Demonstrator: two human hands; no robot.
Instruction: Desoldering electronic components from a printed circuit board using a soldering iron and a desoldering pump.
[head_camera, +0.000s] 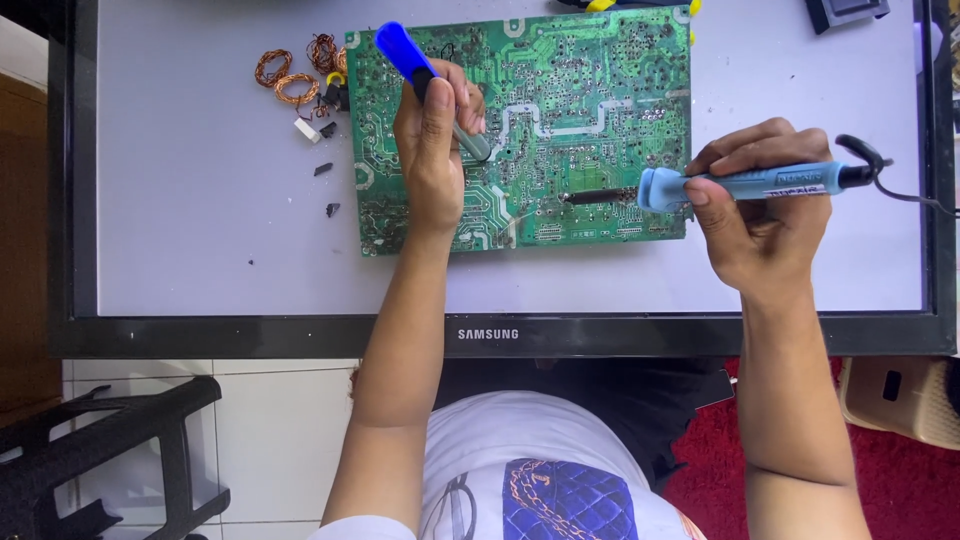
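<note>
In the head view, a green circuit board (560, 90) lies solder side up on the pale face of a flat screen (200, 220) that is laid flat and serves as the work surface, its black frame running along the near edge. The left hand (432, 150) rests on the left half of the board, fingers curled tight around a blue-handled desoldering pump (420, 75); the blue end sticks up and away from the person, and the grey tip comes down onto the board just right of the hand. The right hand (765, 215) hovers over the screen just off the board's right edge, fingers and thumb wrapped closed around the light blue grip of a soldering iron (740, 183). The iron lies nearly level, its dark tip reaching left onto the lower middle of the board, near the pump's tip but apart from it. Its black cord leaves the handle's end toward the right.

Left of the board, several copper wire coils (290, 75) sit on the screen, with a few small dark and white loose parts (315, 130) close below them. A black stool (110, 440) stands on the white tiled floor at lower left, and a red rug (900, 480) shows at lower right.
</note>
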